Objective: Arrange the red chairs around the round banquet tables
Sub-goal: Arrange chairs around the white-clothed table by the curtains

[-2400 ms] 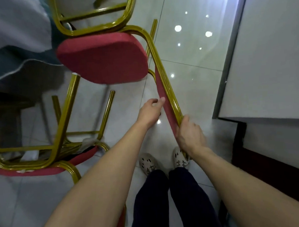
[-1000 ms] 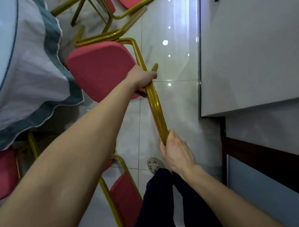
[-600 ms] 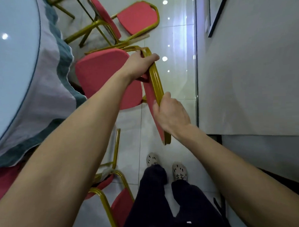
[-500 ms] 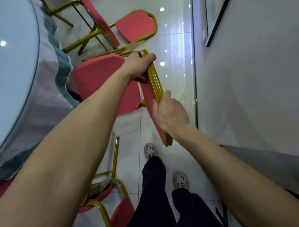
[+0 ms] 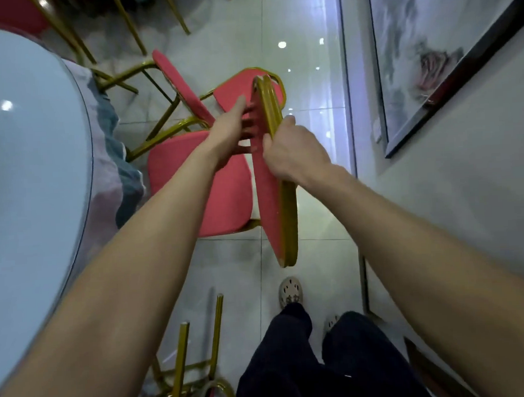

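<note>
My left hand [image 5: 232, 130] is releasing its grip, fingers flat against the red chair [image 5: 200, 186]; right hand [image 5: 294, 150] is staying clamped on it — placement beside the tabletop [image 5: 28, 178] is nearing completion.

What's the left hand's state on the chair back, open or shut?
Open: the left hand has straight, spread fingers against the chair back.

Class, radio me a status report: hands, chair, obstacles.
Right hand grips backrest of red padded gold-framed chair; left hand touches its pad. Chair beside round white table; another red chair close ahead, wall right.
</note>
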